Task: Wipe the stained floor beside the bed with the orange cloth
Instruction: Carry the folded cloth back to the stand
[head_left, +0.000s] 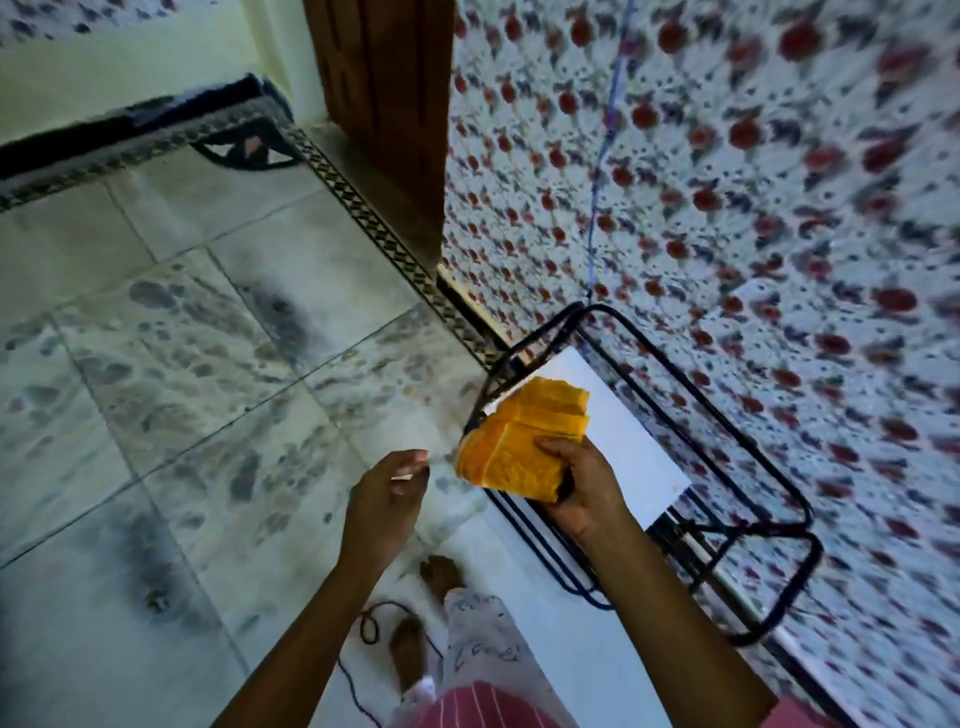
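My right hand (582, 486) grips a folded orange cloth (522, 441) in the air, above the near corner of a black wire stand. To its left hovers my left hand (387, 491), fingers loosely bent and holding nothing, a short gap from the cloth. The tiled floor (218, 364) spreads out to the left, with grey and brownish stains across several tiles. The bed, under a white sheet with red flowers (753, 218), fills the right side.
A black wire stand (691, 452) with a white sheet on it sits against the bed. My bare feet (426, 613) stand on the floor beside a dark cord (371, 623). A patterned rug (156, 130) and a wooden post (384, 104) lie further ahead.
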